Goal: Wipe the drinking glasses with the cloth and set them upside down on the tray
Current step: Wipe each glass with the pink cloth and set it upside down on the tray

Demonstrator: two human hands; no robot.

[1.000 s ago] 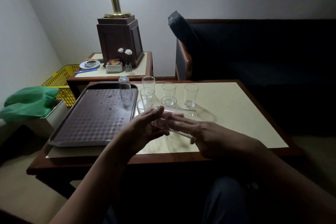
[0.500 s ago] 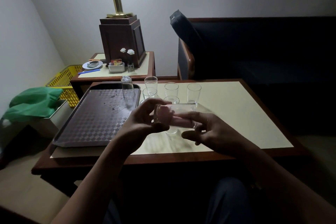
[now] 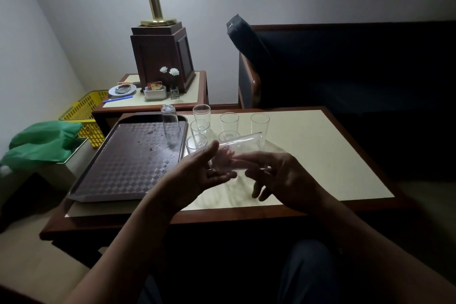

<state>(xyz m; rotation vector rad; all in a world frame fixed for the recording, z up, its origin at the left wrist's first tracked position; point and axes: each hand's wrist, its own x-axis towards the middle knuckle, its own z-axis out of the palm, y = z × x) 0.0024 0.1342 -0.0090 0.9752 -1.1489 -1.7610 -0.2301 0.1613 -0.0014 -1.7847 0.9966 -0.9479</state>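
Observation:
A clear drinking glass (image 3: 243,149) lies tilted on its side between my hands above the table, mouth toward the far right. My left hand (image 3: 197,175) cups its base end with the palm up. My right hand (image 3: 278,175) holds its side with the fingers. One glass (image 3: 170,119) stands upside down at the far right corner of the brown checkered tray (image 3: 118,170). Several upright glasses (image 3: 229,122) stand on the cream table top just right of the tray. No cloth shows in either hand.
A green cloth (image 3: 42,143) lies on a low stand at the left, by a yellow basket (image 3: 86,111). A side table (image 3: 195,86) behind holds a lamp base, a dish and small items. A dark sofa (image 3: 345,69) stands at the right.
The glass has been raised and tilted, its mouth end now higher. My left hand has opened under its base; my right hand has shifted along its side.

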